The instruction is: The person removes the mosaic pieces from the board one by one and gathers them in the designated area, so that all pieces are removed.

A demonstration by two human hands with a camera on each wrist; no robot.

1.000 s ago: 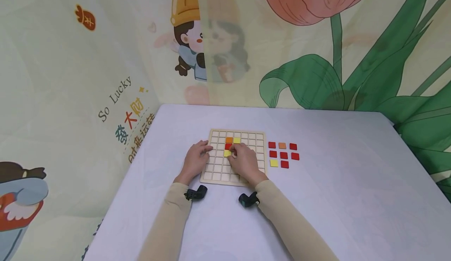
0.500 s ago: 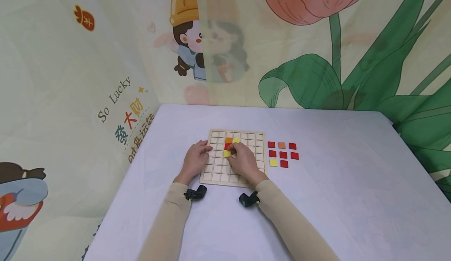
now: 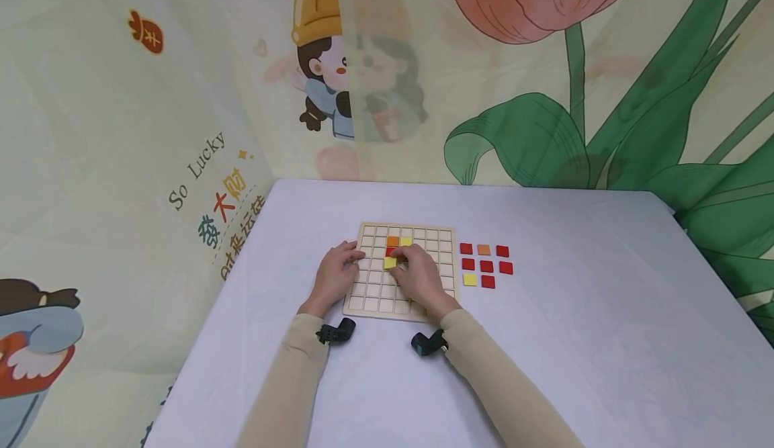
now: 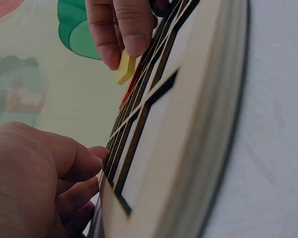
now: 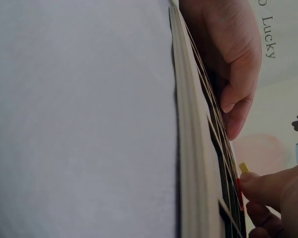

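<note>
A wooden grid board (image 3: pixel 372 305) lies on the table. My right hand (image 3: pixel 420 279) is over its middle and pinches a yellow tile (image 3: pixel 390 263) between thumb and fingers. In the left wrist view that yellow tile (image 4: pixel 125 68) is tilted and raised off the grid. Just beyond it on the board are a red tile (image 3: pixel 390 252), partly hidden by my fingers, an orange tile (image 3: pixel 393 241) and another yellow tile (image 3: pixel 406 241). My left hand (image 3: pixel 335 275) rests at the board's left edge with relaxed fingers touching it, as the left wrist view of this hand (image 4: pixel 44 173) also shows.
Right of the board lie several loose tiles: red ones such as this red tile (image 3: pixel 486 266), an orange tile (image 3: pixel 484 250) and a yellow tile (image 3: pixel 469 279). The white table (image 3: pixel 580 314) extends to the right. A printed cloth (image 3: pixel 387 159) hangs behind it.
Both hands stay in almost the same place. The yellow tile in my right hand has shifted very slightly.
</note>
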